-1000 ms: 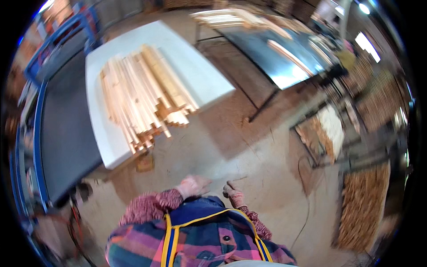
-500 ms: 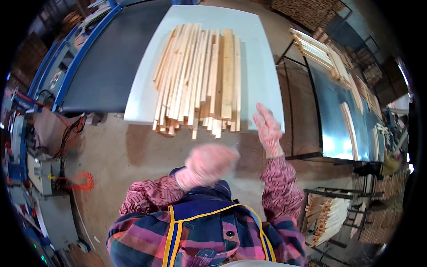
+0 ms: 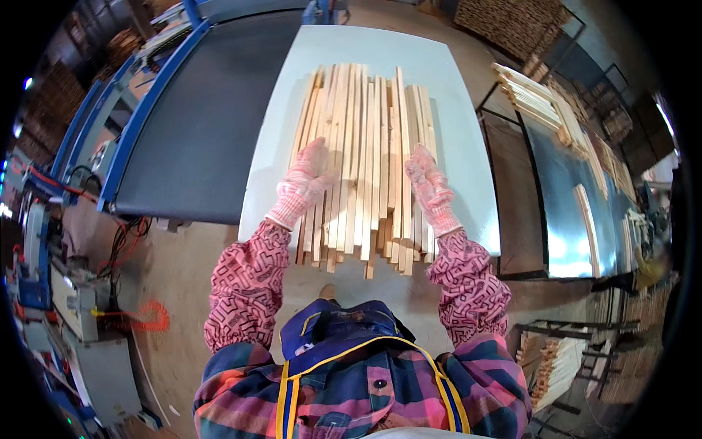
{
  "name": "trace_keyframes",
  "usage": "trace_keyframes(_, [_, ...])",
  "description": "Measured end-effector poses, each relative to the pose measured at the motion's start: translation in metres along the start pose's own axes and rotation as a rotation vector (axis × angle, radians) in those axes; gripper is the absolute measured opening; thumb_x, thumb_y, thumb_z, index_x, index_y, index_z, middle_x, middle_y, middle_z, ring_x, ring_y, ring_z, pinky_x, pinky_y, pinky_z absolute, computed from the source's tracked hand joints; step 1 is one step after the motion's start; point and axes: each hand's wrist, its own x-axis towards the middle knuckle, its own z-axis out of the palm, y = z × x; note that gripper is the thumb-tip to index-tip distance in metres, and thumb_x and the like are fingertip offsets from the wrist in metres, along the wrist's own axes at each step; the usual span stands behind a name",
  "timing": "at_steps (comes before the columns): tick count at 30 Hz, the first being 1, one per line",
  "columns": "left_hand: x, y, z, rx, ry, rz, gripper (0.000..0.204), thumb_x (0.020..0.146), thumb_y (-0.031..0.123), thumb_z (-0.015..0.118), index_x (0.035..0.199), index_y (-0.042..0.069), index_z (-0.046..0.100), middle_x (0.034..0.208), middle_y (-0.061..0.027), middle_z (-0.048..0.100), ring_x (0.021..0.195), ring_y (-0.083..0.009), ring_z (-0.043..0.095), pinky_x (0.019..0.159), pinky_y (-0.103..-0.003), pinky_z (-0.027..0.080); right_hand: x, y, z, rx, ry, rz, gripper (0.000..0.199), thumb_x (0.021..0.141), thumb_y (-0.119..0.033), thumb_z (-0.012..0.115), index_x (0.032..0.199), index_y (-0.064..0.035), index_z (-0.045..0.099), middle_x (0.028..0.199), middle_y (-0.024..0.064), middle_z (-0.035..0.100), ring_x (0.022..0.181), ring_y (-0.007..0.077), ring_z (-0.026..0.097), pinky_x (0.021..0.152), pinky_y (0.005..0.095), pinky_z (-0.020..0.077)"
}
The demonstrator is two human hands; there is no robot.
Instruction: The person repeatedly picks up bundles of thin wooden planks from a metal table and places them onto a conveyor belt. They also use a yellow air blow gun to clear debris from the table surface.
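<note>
Both gloved hands, left hand (image 3: 303,183) and right hand (image 3: 429,186), lie flat with fingers spread on the wood sticks (image 3: 363,157) on the white tabletop (image 3: 468,146). Overhanging ends might slip off, I think.

Pink knit gloves, patterned sleeves; plaid shirt

We note pale, unfinished tan on the wooden slats (image 3: 365,154), lying on a white table (image 3: 461,124). The left hand (image 3: 303,183) and right hand (image 3: 431,186) wear white gloves speckled pink. The sleeves (image 3: 245,285) carry a pink-and-black geometric print. The shirt (image 3: 351,399) is pink-and-navy plaid with yellow straps. The conveyor belt (image 3: 212,124) is dark grey, framed blue.
</note>
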Motion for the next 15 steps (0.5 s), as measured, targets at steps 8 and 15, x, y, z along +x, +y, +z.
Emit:
trace_keyframes(8, [0.024, -0.040, 0.016, -0.447, 0.204, -0.155, 0.078, 0.080, -0.004, 0.065, 0.147, 0.005, 0.028, 0.145, -0.0143, 0.039, 0.128, -0.0246, 0.044, 0.105, -0.032, 0.040, 0.030, 0.036, 0.005, -0.222, 0.254, 0.133, 0.088, 0.084, -0.037, 0.071, 0.148, -0.0005, 0.022, 0.145, 0.0210, 0.039, 0.135, 0.0331, 0.037, 0.110, 0.0428, 0.0348])
trace_keyframes(15, [0.024, 0.020, 0.001, -0.642, -0.108, -0.559, 0.099, 0.079, -0.004, 0.069, 0.152, 0.009, 0.002, 0.120, -0.0195, 0.056, 0.096, -0.0243, 0.063, 0.072, -0.030, 0.057, 0.037, -0.021, -0.006, -0.095, -0.056, 0.446, 0.090, 0.082, -0.026, 0.073, 0.147, 0.0024, 0.018, 0.123, 0.0254, 0.058, 0.119, 0.0327, 0.055, 0.102, 0.0425, 0.0464])
